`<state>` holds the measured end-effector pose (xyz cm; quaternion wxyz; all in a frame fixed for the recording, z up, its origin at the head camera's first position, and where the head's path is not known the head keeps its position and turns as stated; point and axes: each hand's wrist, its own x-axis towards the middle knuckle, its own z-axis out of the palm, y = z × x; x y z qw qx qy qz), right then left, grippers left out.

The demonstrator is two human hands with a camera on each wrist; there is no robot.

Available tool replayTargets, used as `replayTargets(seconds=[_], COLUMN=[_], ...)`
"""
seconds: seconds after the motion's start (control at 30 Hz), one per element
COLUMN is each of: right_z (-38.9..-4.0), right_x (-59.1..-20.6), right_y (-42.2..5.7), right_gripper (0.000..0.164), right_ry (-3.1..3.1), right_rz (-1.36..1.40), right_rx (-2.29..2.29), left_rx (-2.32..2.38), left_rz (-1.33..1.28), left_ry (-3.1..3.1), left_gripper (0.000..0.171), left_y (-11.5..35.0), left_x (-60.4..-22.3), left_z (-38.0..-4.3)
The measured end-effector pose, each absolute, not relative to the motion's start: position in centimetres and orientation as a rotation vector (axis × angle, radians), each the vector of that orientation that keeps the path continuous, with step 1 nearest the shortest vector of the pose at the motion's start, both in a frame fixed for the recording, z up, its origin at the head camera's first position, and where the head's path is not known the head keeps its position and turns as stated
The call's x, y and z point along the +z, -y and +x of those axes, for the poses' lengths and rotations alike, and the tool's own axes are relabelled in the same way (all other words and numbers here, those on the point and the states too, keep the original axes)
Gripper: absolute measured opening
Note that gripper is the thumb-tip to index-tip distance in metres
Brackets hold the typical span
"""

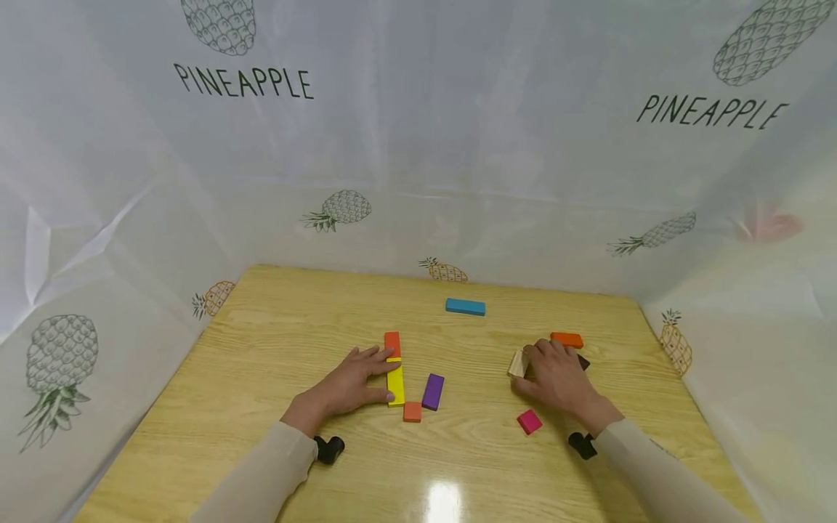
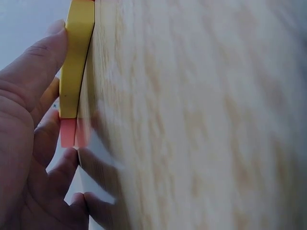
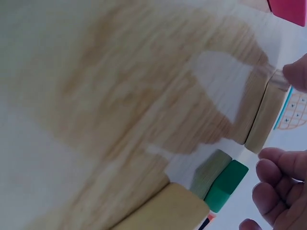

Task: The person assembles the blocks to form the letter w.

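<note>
1. A person's left hand [image 1: 353, 381] rests, fingers spread, on a yellow block [image 1: 395, 385] at the left of the wood-grain table [image 1: 366, 479], thumb touching the block's near end.
2. An orange-red block [image 1: 392, 340] sits end to end with the yellow one, at its far end, beneath the outstretched fingers.
3. The person's right hand [image 1: 556, 374] reaches over a natural-wood block [image 1: 517, 364], thumb and forefinger at its two ends; whether they pinch it firmly, the views cannot tell.
4. Around that hand lie a red-orange block [image 1: 567, 340] beyond it, a dark block [image 1: 584, 361] partly hidden behind it and a pink block [image 1: 530, 421] nearer the person; the right wrist view shows a green block [image 3: 226, 186] near the fingers.
5. Between the hands, a purple block [image 1: 433, 392] lies just beside a small orange block [image 1: 412, 412]; a blue block [image 1: 466, 306] lies farther back, before a pineapple-print sheet [image 1: 458, 145].
</note>
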<state>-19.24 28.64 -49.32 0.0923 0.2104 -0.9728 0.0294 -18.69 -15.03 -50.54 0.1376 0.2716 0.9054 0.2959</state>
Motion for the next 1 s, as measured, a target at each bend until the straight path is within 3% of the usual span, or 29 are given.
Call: replayTargets(seconds=[0.73, 1.0], right_z=[-19.5, -20.5], right_x=[-49.3, -48.2], right_y=[-29.1, -26.7], right_gripper=[0.053, 0.055], right_ry=[2.926, 2.895], right_rz=[0.564, 0.635], right_rx=[0.136, 0.11], left_rx=[0.909, 0.886], left_rz=[0.816, 0.804], left_ry=[-2.608, -2.615], left_gripper=[0.065, 0.064], left_y=[14.8, 15.1], left_x=[-50.8, -50.5], left_z=[-18.6, -18.7])
